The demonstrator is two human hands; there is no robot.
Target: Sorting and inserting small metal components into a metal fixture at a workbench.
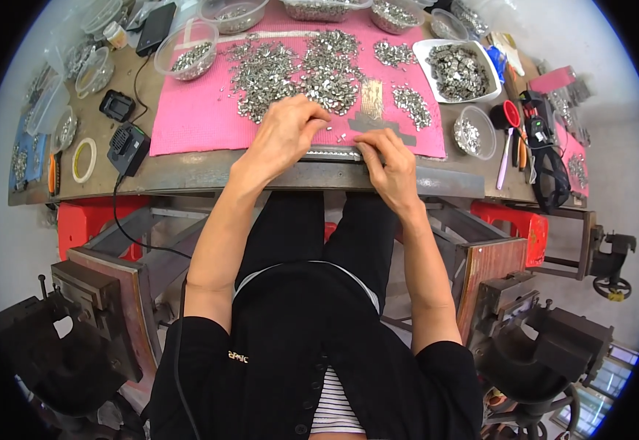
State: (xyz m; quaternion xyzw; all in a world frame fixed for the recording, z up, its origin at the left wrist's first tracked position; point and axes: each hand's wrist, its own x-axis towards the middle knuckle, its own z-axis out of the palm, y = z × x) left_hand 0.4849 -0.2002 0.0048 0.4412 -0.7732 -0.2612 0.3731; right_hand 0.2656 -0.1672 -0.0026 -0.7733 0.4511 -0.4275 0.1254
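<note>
A narrow dark rail (334,154) lies along the front edge of the pink mat, with a row of small shiny metal pieces in it. My left hand (279,139) is over its left part, fingers curled and thumb against the forefinger; whatever is in the pinch is too small to name. At the rail's right end is my right hand (390,163), its thumb and forefinger bent close together, their grip unclear. A few loose metal pieces (341,137) lie between the hands. Beyond them spreads a large pile of small metal parts (264,73), beside a second pile (330,70).
The pink mat (187,128) covers the bench middle. Around it stand a clear tub (167,55), a white tray (426,50) of metal parts and a round clear tub (486,125). A charger (127,149) and tape roll (83,160) lie left; bench vises (547,341) flank me below.
</note>
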